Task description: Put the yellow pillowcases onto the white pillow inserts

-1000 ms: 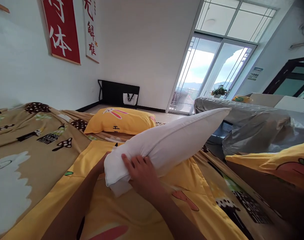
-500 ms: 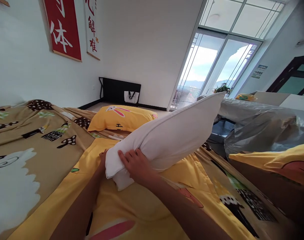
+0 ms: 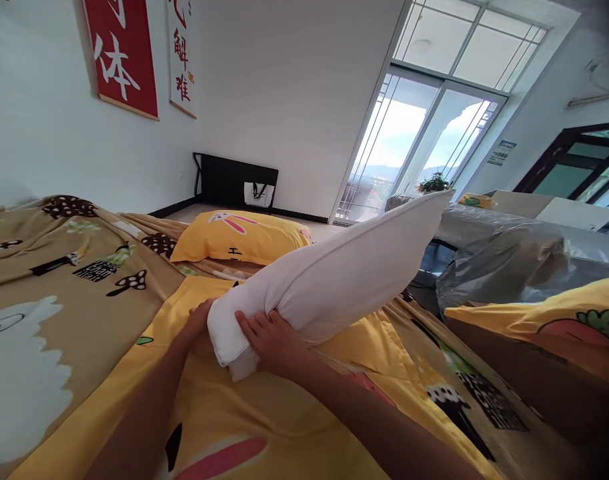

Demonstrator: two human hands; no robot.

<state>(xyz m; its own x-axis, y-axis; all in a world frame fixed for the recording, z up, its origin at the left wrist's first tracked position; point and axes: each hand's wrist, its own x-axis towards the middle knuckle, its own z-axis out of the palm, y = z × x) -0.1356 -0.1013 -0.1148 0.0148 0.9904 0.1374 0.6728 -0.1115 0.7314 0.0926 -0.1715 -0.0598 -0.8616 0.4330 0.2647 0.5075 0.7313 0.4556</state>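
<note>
The white pillow (image 3: 354,263), clutched near one end by the right hand (image 3: 274,343) (left hand (image 3: 200,319): can't tell its grip), could sag, its raised far end unsupported.

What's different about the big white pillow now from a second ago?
The far end of the white pillow has tipped up higher. A bit more of the left hand shows beside its near end. The right hand still holds it, and nothing was visibly let go. The yellow bunny pillow and the yellow cloth stayed put.
</note>
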